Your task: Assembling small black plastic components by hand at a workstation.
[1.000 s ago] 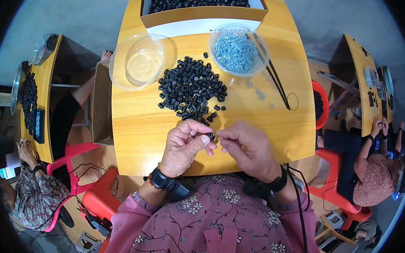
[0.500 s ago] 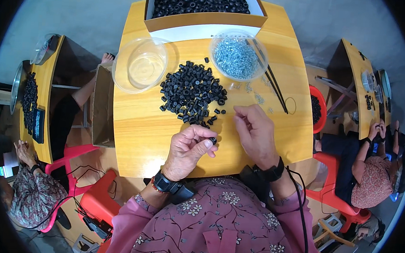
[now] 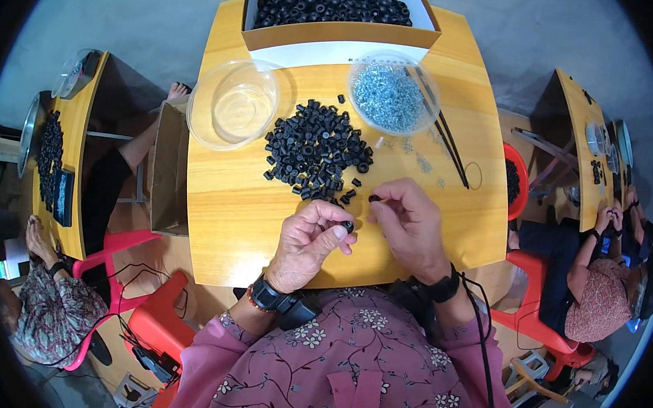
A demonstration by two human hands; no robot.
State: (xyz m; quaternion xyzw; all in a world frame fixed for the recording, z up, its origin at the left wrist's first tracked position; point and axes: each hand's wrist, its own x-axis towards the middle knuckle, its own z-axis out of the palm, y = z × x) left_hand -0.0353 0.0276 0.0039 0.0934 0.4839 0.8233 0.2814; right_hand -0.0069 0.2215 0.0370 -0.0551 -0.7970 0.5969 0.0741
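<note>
A heap of small black ring-shaped parts (image 3: pixel 316 149) lies in the middle of the yellow wooden table (image 3: pixel 244 214). My left hand (image 3: pixel 311 242) pinches one black ring between thumb and forefinger just below the heap. Right beside it, my right hand (image 3: pixel 409 225) holds another small black piece at its fingertips. A clear bowl of small silvery metal bits (image 3: pixel 391 96) stands behind my right hand. An empty clear bowl (image 3: pixel 234 102) sits at the back left.
A cardboard box full of black rings (image 3: pixel 331 10) stands at the table's far edge. Thin black sticks (image 3: pixel 443 129) and a black loop (image 3: pixel 475 176) lie at the right. Other people sit at yellow tables on both sides, with red chairs (image 3: pixel 147 320) nearby.
My hands were joined, then my right hand went toward the heap and has come back beside the left with a small black piece. The left hand stayed put, holding its ring.
</note>
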